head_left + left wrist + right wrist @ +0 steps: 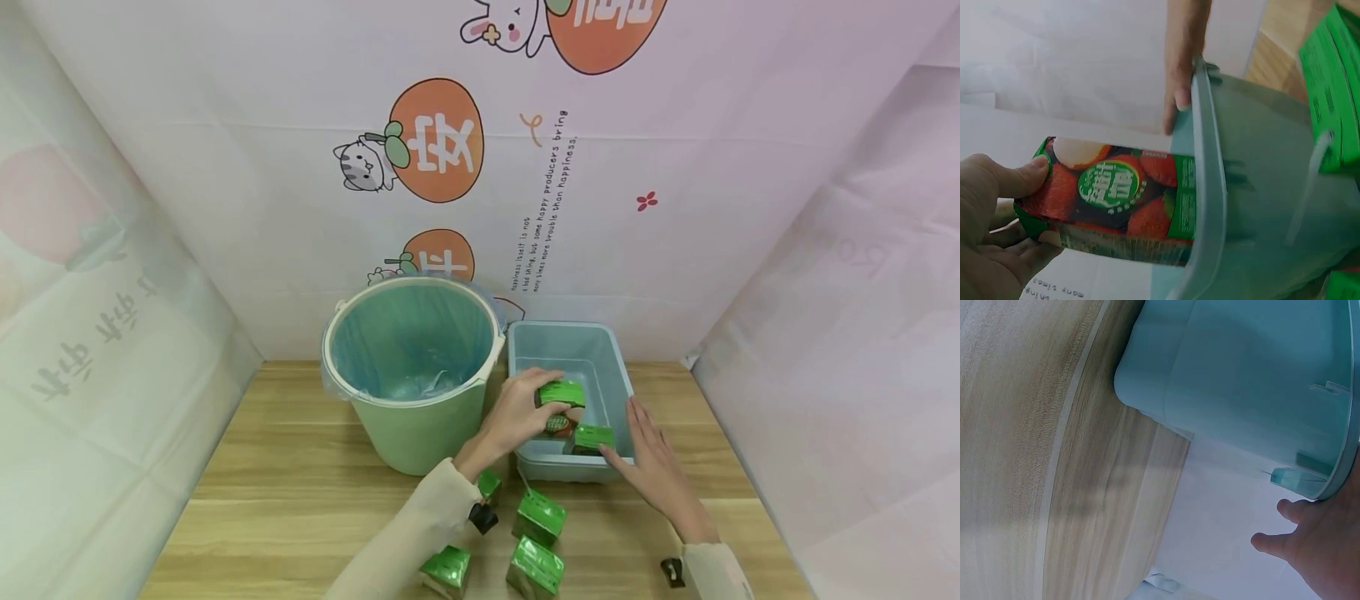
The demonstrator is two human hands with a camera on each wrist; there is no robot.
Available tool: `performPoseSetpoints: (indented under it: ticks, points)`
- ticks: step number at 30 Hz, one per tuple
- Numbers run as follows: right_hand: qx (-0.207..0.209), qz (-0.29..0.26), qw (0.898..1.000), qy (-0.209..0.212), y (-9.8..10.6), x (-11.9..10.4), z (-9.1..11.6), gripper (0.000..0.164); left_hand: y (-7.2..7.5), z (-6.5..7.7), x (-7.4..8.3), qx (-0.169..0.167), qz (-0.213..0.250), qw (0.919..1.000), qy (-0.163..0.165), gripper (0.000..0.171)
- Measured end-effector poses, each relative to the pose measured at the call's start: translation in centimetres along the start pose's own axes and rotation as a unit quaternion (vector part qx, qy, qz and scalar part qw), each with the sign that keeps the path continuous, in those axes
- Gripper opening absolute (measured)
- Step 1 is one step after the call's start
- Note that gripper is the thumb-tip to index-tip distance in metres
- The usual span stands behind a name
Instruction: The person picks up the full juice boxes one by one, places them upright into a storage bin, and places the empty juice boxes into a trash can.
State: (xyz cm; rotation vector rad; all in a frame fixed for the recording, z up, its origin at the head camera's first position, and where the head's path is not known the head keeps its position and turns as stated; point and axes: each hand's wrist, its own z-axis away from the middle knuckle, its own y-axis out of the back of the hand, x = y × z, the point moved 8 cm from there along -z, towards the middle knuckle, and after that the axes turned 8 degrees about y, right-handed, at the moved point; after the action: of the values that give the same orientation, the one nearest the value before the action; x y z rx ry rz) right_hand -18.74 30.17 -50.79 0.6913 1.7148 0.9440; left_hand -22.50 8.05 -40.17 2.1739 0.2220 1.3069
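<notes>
My left hand [517, 408] grips a juice carton [1119, 190] by its end, thumb on one face and fingers beneath. The carton has a green top and red lychee pictures, and it is upright within the light-blue plastic bin [566, 472] in the head view. Another green-topped carton [594, 437] stands in the bin's front right corner. At the bin's right side is my right hand [654, 467], fingers stretched along the outside of the rim and thumb reaching over the front corner. In the right wrist view, this hand [1319, 544] touches the rim with its fingers extended.
A pale green bucket [420, 429] with a clear plastic liner stands left of the bin. Several green-topped cartons, among them a front one [536, 570] and one nearer the bin [540, 517], are on the wooden table [285, 467]. Printed white cloth [285, 233] hangs behind.
</notes>
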Motion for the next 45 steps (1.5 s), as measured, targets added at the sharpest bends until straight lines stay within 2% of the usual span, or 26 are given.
performPoseSetpoints:
  ticks: [7, 17, 23, 30, 40, 45]
  points:
    - [-0.003, -0.002, 1.0, 0.0, 0.0, 0.0, 0.0, 0.101, -1.9, -1.0, -1.4, -0.049, -0.049, 0.9976, 0.006, 0.039]
    - [-0.006, 0.003, 1.0, 0.002, 0.0, -0.1, 0.0, 0.1, -3.9, -1.6, -2.8, -0.1, -0.113, 0.9883, 0.021, 0.038]
    - [-0.005, 0.003, 1.0, 0.0, 0.0, -0.1, 0.0, 0.1, -4.8, -1.6, -3.6, -0.123, -0.119, 0.9845, 0.038, 0.036]
    - [-0.001, -0.003, 1.0, 0.003, 0.0, -0.1, 0.0, 0.099, -5.8, -1.4, -4.4, -0.151, -0.118, 0.9791, 0.068, 0.025]
    - [0.0, -0.005, 1.0, 0.005, 0.0, -0.2, 0.0, 0.1, -6.7, -1.3, -5.3, -0.163, -0.153, 0.9688, 0.107, 0.021]
    - [0.002, -0.002, 1.0, 0.004, 0.0, -0.2, 0.1, 0.099, -7.5, -1.2, -5.9, -0.173, -0.159, 0.9663, 0.106, 0.024]
